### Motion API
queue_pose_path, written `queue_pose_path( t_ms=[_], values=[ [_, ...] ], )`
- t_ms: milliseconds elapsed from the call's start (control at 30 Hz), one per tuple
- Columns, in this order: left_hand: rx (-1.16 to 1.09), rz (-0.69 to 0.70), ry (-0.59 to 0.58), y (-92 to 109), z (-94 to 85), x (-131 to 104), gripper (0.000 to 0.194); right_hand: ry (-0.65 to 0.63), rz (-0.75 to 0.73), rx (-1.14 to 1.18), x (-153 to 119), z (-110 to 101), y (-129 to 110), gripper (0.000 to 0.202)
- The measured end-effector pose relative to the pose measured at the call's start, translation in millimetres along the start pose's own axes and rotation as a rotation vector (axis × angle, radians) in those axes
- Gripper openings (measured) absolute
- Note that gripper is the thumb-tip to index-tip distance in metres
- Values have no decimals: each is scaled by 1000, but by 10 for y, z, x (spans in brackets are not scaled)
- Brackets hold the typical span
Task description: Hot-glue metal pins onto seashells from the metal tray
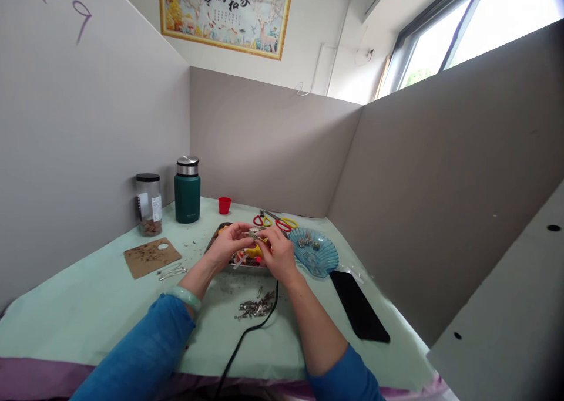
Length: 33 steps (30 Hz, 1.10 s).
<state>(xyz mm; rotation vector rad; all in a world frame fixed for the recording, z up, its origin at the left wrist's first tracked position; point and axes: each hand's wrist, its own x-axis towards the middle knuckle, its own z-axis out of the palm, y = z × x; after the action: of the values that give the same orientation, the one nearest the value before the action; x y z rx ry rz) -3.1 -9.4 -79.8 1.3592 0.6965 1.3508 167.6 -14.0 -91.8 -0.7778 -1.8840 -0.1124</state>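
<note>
Both hands meet over a tray (pixel 254 268) and hold a small silvery metal piece (pixel 254 233) between their fingertips; its exact kind is too small to make out. My left hand (pixel 230 243) pinches it from the left, with a pale green bangle on the wrist. From the right, my right hand (pixel 278 253) closes its thumb and fingers on the same piece. Red, yellow and white items lie in the tray, partly hidden by the hands. Nearer me on the table is a pile of small silvery metal pieces (pixel 258 307).
A black cable (pixel 247 330) runs past the pile. At right are a blue shell-shaped dish (pixel 324 260) and a black phone-like slab (pixel 359 307). Scissors (pixel 282 222) and a red cup (pixel 224 205) lie behind. Left stand a green flask (pixel 187 192), a jar (pixel 150 207) and brown cardboard (pixel 145 260).
</note>
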Motion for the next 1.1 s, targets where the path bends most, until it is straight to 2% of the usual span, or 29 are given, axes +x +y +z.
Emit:
queue_pose_path(
  t_ms=[200,300,433,667,933,1100],
  values=[
    [-5,49,-11,20,35,-10,40,19,-40,-104,-2,11,7,16],
    [-36,20,47,53,54,-17,37,10,-63,-163,-4,12,6,18],
    [39,1,102,104,33,-19,43,-17,-72,-204,0,-6,0,20],
    [136,-48,77,112,-62,1,46,-116,-76,-159,16,-71,32,22],
    [134,-138,46,85,-81,10,41,-118,-48,-9,26,-95,67,24],
    [119,-140,46,54,-81,19,37,-125,-34,1,14,-93,52,21]
  ],
)
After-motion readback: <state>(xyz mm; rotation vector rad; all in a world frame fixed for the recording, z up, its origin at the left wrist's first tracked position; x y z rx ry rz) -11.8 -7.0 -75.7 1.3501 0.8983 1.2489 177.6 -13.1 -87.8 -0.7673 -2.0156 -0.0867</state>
